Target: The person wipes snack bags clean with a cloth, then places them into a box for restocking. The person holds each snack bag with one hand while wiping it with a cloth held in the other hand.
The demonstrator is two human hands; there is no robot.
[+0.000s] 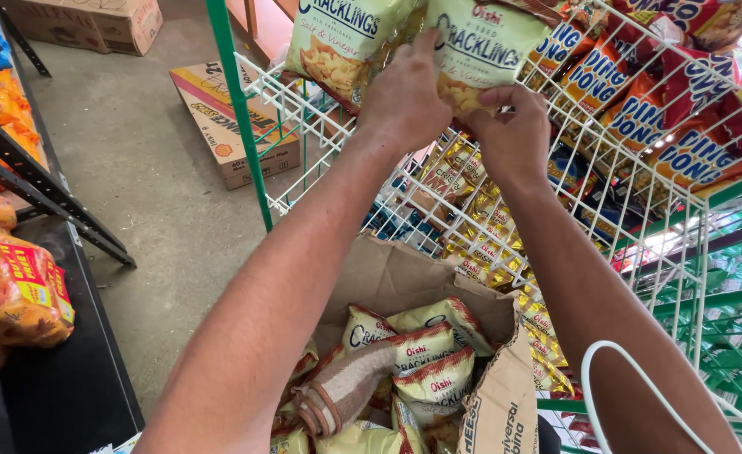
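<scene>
Both hands' fingers grasp one snack bag (pixel 482 46) above an open carton (pixel 438 286) of matching bags.

both hands, left hand (pixel 404 101) and right hand (pixel 514 139), grip a snack bag (pixel 480 42) above the wire rack (pixel 640 160). an open carton (pixel 438 286) holding more bags sits below them. a flat box (pixel 228 118) lies on the floor, left of the rack.

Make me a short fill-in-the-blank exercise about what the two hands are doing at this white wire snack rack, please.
1. Both hands, left hand and right hand, hold the pale yellow plastic snack bag at the white wire ____.
2. The open brown cardboard box below holds more ____ of the same kind.
3. A flat cardboard box lies on the grey ____.

Missing words: rack; bags; floor
</scene>
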